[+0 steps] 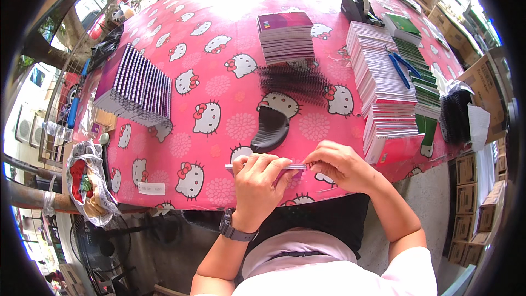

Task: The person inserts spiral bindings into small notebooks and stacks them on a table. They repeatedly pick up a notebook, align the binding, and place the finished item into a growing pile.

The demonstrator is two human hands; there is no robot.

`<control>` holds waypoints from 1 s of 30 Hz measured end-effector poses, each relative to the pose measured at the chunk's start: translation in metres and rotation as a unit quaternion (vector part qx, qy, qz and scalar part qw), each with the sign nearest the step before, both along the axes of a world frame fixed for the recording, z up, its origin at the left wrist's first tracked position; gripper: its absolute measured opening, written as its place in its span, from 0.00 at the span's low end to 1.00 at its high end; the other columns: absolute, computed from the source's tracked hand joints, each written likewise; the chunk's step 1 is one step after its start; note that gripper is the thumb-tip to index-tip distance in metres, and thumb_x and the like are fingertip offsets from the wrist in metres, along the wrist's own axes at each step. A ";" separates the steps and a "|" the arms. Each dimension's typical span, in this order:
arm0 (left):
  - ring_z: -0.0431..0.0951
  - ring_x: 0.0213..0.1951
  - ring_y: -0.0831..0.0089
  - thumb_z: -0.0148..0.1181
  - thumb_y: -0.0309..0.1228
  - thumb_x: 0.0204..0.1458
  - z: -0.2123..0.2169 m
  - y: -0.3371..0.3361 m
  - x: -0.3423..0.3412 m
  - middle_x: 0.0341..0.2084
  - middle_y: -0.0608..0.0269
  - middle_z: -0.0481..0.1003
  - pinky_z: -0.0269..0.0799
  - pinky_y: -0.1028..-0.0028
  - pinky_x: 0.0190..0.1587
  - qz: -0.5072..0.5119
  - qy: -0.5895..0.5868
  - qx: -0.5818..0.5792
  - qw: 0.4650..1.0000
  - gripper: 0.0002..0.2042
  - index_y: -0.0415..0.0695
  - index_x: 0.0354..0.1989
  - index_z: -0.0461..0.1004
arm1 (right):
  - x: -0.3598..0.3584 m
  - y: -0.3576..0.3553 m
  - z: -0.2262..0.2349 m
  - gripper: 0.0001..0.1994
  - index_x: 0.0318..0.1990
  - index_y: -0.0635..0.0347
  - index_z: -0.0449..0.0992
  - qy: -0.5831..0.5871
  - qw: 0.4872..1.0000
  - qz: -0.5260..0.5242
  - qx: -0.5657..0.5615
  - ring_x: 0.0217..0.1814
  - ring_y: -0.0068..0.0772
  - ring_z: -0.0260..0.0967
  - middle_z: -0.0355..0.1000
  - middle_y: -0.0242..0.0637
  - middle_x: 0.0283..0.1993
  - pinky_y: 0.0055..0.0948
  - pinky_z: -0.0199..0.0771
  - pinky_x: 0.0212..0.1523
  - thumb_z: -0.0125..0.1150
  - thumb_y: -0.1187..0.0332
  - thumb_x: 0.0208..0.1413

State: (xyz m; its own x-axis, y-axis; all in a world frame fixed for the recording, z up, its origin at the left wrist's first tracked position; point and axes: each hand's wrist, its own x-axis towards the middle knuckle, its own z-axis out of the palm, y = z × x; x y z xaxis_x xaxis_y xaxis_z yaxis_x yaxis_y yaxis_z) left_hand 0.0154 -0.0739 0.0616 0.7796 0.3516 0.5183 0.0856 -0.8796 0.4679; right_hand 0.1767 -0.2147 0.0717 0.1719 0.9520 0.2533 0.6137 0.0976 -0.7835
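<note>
Hands meet at the table's near edge: left hand and right hand both pinch 1 thin booklet edge-on. Loose pages could slip out of line, and the black comb spines lie well apart.

The pink cat-print table bears booklet stacks, black coils and blue pliers.
</note>
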 end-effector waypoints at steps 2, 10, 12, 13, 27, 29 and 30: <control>0.73 0.32 0.70 0.69 0.34 0.40 0.000 -0.001 -0.001 0.26 0.68 0.75 0.58 0.67 0.42 0.005 -0.003 0.002 1.000 0.10 0.50 0.31 0.78 | 0.000 0.000 0.003 0.09 0.41 0.61 0.73 0.015 0.999 0.000 -0.034 0.31 0.39 0.70 0.69 0.39 0.32 0.34 0.72 0.33 0.60 0.75 0.51; 0.73 0.34 0.70 0.69 0.33 0.39 0.001 -0.005 0.000 0.28 0.68 0.75 0.58 0.66 0.45 0.012 -0.007 0.014 1.000 0.10 0.50 0.32 0.78 | -0.003 -0.003 0.002 0.10 0.38 0.62 0.69 -0.061 0.997 -0.031 -0.028 0.35 0.43 0.71 0.69 0.41 0.35 0.36 0.71 0.32 0.61 0.69 0.52; 0.73 0.34 0.70 0.69 0.33 0.38 -0.001 -0.005 -0.001 0.28 0.69 0.75 0.58 0.66 0.45 0.015 -0.007 0.016 1.000 0.11 0.50 0.32 0.78 | -0.008 -0.001 0.013 0.09 0.37 0.61 0.68 -0.060 0.997 -0.048 -0.031 0.35 0.44 0.71 0.68 0.41 0.35 0.36 0.71 0.32 0.61 0.70 0.52; 0.73 0.34 0.70 0.69 0.33 0.38 -0.001 -0.004 -0.001 0.28 0.69 0.75 0.58 0.66 0.45 0.017 -0.008 0.017 1.000 0.11 0.50 0.32 0.78 | -0.011 0.000 0.017 0.08 0.36 0.61 0.68 -0.059 0.996 -0.056 -0.032 0.35 0.44 0.71 0.67 0.40 0.34 0.36 0.71 0.31 0.61 0.70 0.52; 0.74 0.33 0.72 0.68 0.33 0.39 0.000 -0.004 -0.002 0.27 0.68 0.75 0.58 0.67 0.46 0.004 -0.004 -0.011 1.000 0.22 0.49 0.46 0.74 | -0.022 0.014 0.003 0.09 0.34 0.58 0.68 -0.186 0.982 -0.041 0.002 0.38 0.39 0.68 0.65 0.37 0.35 0.36 0.71 0.34 0.62 0.68 0.50; 0.74 0.33 0.72 0.69 0.33 0.38 -0.003 -0.004 -0.005 0.27 0.67 0.74 0.58 0.67 0.46 -0.001 -0.011 0.001 1.000 0.24 0.49 0.48 0.72 | -0.021 0.015 0.004 0.11 0.40 0.60 0.70 -0.179 0.982 -0.036 0.040 0.37 0.39 0.67 0.67 0.37 0.35 0.36 0.71 0.37 0.61 0.69 0.50; 0.74 0.33 0.72 0.69 0.32 0.37 -0.003 -0.002 -0.005 0.27 0.68 0.74 0.58 0.67 0.46 -0.007 -0.013 0.010 1.000 0.24 0.48 0.48 0.73 | -0.022 0.017 0.013 0.12 0.41 0.61 0.70 -0.175 0.981 -0.046 0.068 0.36 0.40 0.67 0.67 0.37 0.34 0.36 0.71 0.38 0.61 0.69 0.50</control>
